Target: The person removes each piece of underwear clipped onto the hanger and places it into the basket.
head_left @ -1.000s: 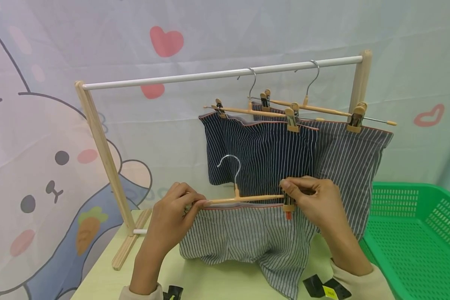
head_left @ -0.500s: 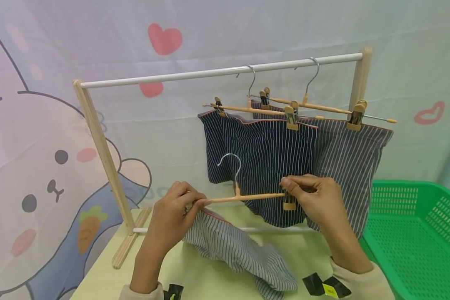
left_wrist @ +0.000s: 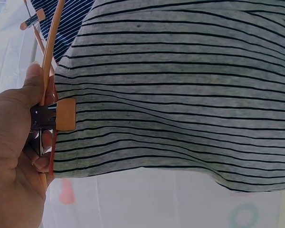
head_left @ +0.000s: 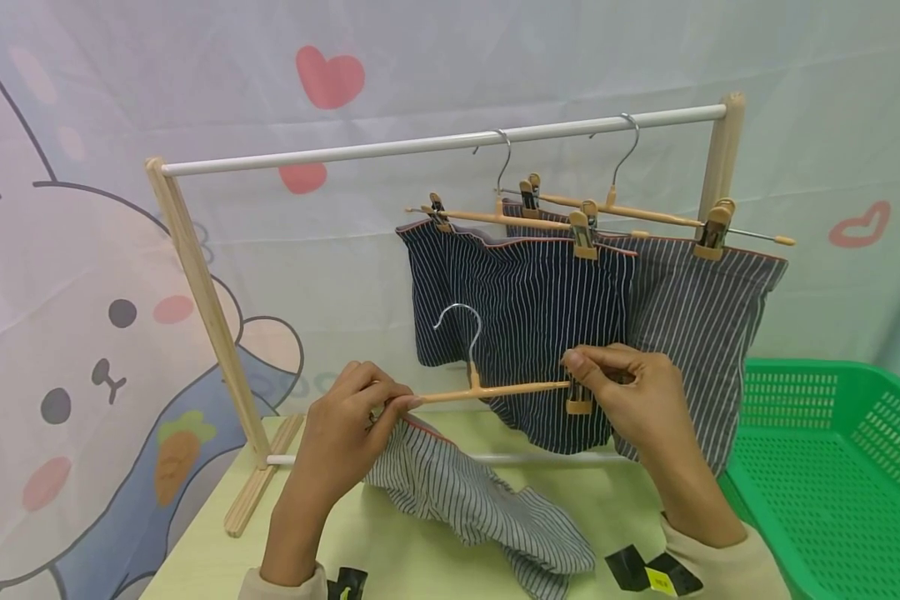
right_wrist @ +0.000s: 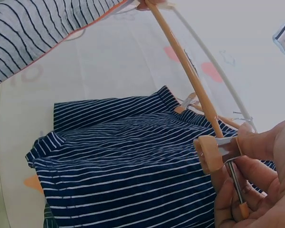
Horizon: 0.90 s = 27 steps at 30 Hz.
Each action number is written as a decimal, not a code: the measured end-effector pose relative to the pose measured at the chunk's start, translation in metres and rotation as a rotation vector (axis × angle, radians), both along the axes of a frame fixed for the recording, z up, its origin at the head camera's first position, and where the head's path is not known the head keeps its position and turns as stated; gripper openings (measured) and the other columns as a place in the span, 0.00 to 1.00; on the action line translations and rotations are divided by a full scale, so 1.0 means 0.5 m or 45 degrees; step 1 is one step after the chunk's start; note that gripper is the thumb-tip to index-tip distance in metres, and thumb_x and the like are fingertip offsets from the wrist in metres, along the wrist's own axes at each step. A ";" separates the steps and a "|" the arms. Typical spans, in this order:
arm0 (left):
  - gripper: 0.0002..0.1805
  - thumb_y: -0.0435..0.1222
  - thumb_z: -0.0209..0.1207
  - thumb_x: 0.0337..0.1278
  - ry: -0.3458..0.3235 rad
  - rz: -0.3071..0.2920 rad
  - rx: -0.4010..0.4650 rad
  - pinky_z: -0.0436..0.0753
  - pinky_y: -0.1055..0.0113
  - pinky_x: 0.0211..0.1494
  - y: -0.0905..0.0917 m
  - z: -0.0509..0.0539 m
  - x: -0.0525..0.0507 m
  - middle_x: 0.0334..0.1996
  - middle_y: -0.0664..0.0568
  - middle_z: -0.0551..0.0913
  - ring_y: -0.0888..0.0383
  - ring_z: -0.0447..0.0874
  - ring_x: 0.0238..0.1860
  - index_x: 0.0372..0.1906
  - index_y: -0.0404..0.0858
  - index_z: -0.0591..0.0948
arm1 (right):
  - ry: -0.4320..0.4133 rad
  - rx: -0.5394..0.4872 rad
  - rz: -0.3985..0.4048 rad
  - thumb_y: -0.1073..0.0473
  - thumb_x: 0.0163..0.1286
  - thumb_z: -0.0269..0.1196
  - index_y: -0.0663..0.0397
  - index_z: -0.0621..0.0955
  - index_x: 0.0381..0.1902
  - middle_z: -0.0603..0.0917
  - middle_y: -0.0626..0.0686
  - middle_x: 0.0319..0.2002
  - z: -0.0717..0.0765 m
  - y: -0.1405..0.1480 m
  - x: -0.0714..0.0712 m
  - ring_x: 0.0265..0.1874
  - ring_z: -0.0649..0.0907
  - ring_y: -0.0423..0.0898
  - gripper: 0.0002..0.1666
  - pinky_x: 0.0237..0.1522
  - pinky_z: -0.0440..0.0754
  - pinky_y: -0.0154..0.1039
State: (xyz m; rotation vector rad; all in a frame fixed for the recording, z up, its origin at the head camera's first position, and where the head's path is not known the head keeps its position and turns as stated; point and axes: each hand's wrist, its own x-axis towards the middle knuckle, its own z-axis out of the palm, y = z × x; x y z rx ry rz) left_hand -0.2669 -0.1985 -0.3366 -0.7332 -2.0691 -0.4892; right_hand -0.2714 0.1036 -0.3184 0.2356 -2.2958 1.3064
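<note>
My left hand (head_left: pixel 345 442) grips the left end of a tan clip hanger (head_left: pixel 517 390) with a metal hook. Under that hand, the left clip (left_wrist: pixel 65 114) bites the orange-edged waistband of light grey striped shorts (head_left: pixel 472 500), as the left wrist view shows. My right hand (head_left: pixel 637 396) pinches the hanger's right clip (right_wrist: pixel 210 153) between thumb and fingers. No cloth sits in that clip. From the left end the shorts droop, their free side sagging low over the table. Just behind the hanger hang navy striped shorts (head_left: pixel 540 308).
A wooden rack with a white rail (head_left: pixel 330 156) stands on the pale yellow table (head_left: pixel 412 575). Grey striped shorts (head_left: pixel 690 333) hang at its right, clipped to another hanger. A green plastic basket (head_left: pixel 832 500) is at the right. Behind is a printed cloth backdrop (head_left: pixel 435 67).
The right side of the light grey shorts has come out of the right clip and dropped toward the table. Both hands have kept nearly the same place on the hanger.
</note>
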 end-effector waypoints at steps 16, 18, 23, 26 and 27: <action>0.04 0.40 0.69 0.55 0.005 0.026 0.004 0.71 0.74 0.26 -0.004 0.003 0.002 0.31 0.58 0.79 0.65 0.68 0.31 0.34 0.43 0.89 | 0.001 0.090 0.125 0.44 0.74 0.59 0.49 0.86 0.53 0.86 0.53 0.47 0.002 0.008 -0.001 0.38 0.79 0.37 0.20 0.41 0.77 0.37; 0.04 0.40 0.69 0.55 0.000 0.029 0.007 0.71 0.74 0.26 -0.004 0.004 0.003 0.31 0.59 0.79 0.65 0.68 0.31 0.34 0.44 0.89 | -0.002 0.103 0.139 0.44 0.75 0.58 0.50 0.86 0.53 0.86 0.54 0.47 0.003 0.009 -0.002 0.39 0.79 0.39 0.20 0.40 0.76 0.38; 0.04 0.39 0.69 0.56 -0.023 0.031 0.007 0.71 0.74 0.26 -0.006 0.005 0.004 0.31 0.59 0.79 0.66 0.67 0.31 0.34 0.44 0.89 | -0.015 0.136 0.155 0.44 0.75 0.58 0.50 0.85 0.54 0.86 0.54 0.47 0.005 0.011 -0.007 0.39 0.78 0.42 0.22 0.36 0.74 0.37; 0.04 0.40 0.69 0.56 -0.042 0.031 0.008 0.71 0.74 0.26 -0.006 0.005 0.004 0.31 0.59 0.79 0.66 0.67 0.31 0.34 0.45 0.89 | -0.041 0.137 0.164 0.42 0.75 0.58 0.49 0.85 0.55 0.86 0.54 0.47 0.006 0.012 -0.009 0.39 0.79 0.43 0.22 0.36 0.75 0.37; 0.04 0.39 0.69 0.56 -0.046 0.030 0.009 0.71 0.74 0.27 -0.006 0.005 0.004 0.31 0.59 0.79 0.66 0.67 0.31 0.34 0.45 0.89 | -0.046 0.142 0.166 0.42 0.75 0.57 0.49 0.84 0.55 0.86 0.54 0.47 0.006 0.012 -0.010 0.39 0.79 0.43 0.23 0.36 0.75 0.37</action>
